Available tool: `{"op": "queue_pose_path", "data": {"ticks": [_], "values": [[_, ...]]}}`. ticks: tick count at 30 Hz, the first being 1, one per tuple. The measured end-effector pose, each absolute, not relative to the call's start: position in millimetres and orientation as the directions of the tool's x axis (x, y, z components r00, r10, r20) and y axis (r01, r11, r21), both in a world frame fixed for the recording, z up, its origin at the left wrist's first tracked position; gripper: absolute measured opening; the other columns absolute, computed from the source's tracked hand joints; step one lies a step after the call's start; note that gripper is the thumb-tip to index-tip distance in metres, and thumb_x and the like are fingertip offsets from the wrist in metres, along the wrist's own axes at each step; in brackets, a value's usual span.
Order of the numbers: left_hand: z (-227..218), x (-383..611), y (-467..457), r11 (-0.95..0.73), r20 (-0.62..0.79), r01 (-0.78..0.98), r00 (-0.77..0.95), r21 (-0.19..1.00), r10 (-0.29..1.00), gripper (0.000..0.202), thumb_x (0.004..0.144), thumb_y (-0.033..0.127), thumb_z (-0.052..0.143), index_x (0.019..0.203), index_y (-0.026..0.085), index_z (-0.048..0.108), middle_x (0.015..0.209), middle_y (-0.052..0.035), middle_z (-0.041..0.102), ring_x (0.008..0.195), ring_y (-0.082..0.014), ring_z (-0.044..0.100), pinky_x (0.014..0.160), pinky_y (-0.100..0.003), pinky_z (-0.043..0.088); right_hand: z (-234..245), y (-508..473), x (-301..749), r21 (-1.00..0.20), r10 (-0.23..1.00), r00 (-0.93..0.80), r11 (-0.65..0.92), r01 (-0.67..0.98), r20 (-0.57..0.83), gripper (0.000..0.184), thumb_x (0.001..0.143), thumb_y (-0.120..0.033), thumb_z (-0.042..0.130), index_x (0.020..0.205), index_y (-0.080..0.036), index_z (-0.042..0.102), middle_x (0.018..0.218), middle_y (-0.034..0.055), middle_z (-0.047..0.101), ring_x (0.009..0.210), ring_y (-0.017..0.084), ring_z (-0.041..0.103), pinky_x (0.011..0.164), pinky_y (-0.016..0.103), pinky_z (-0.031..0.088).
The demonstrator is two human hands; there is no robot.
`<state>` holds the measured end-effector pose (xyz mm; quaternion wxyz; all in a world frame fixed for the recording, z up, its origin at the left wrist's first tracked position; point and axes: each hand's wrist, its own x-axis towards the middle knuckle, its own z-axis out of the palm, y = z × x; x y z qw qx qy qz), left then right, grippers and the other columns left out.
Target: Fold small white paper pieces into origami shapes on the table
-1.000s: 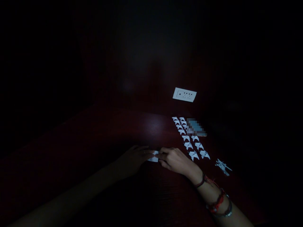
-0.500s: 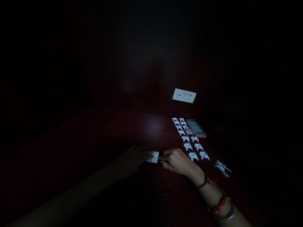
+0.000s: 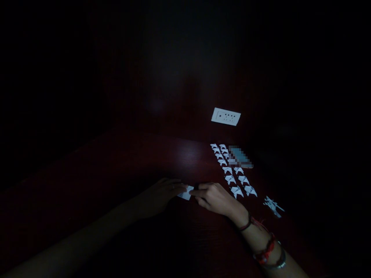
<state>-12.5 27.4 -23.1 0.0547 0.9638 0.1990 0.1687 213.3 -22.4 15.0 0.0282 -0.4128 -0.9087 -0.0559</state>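
Observation:
A small white square of paper point(image 3: 186, 194) lies on the dark red table, with faint creases on it. From the left, my left hand point(image 3: 162, 195) reaches over it, fingers stretched out and fingertips resting on the paper's left and upper part. My right hand point(image 3: 213, 197) comes in from the right. Its index finger points onto the paper's right part, the thumb sits apart below, and the other fingers are bent. Deep shadow covers most of my left hand, and its thumb is hidden.
Folded white paper pieces point(image 3: 230, 179) stand in two rows to the right. Beyond them lies a blurred-out phone-like object point(image 3: 242, 156). A heap of thin white paper strips point(image 3: 273, 206) lies near my right forearm. A white socket plate point(image 3: 226, 116) is on the back wall.
The paper has shifted slightly left and turned a little. My right hand has slid left, so its index finger now lies farther over the paper. My left hand is nearly still.

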Motion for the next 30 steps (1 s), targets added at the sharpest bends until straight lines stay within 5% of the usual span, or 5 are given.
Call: {"op": "queue_pose_path", "data": {"ticks": [21, 30], "values": [[-27, -10, 34, -0.932, 0.355, 0.335, 0.861, 0.141, 0.363, 0.043, 0.076, 0.005, 0.041, 0.115, 0.024, 0.041, 0.123, -0.0029, 0.041, 0.113, -0.0186, 0.032, 0.091, -0.038, 0.026, 18, -24, 207, 0.106, 0.752, -0.654, 0.646, 0.756, 0.082, 0.029, 0.083, -0.023, 0.031, 0.105, -0.021, 0.050, 0.081, 0.0030, 0.054, 0.070, 0.012, 0.049, 0.063, 0.023, 0.034], [-36, -10, 40, -0.932, 0.317, 0.355, 0.878, 0.070, 0.358, 0.056, 0.072, 0.003, 0.042, 0.121, 0.027, 0.033, 0.122, -0.0004, 0.041, 0.112, -0.0197, 0.033, 0.089, -0.037, 0.025, 16, -23, 206, 0.073, 0.756, -0.651, 0.648, 0.759, 0.062, 0.029, 0.083, -0.022, 0.031, 0.106, -0.019, 0.049, 0.082, 0.0037, 0.056, 0.070, 0.011, 0.051, 0.063, 0.022, 0.034]]}}
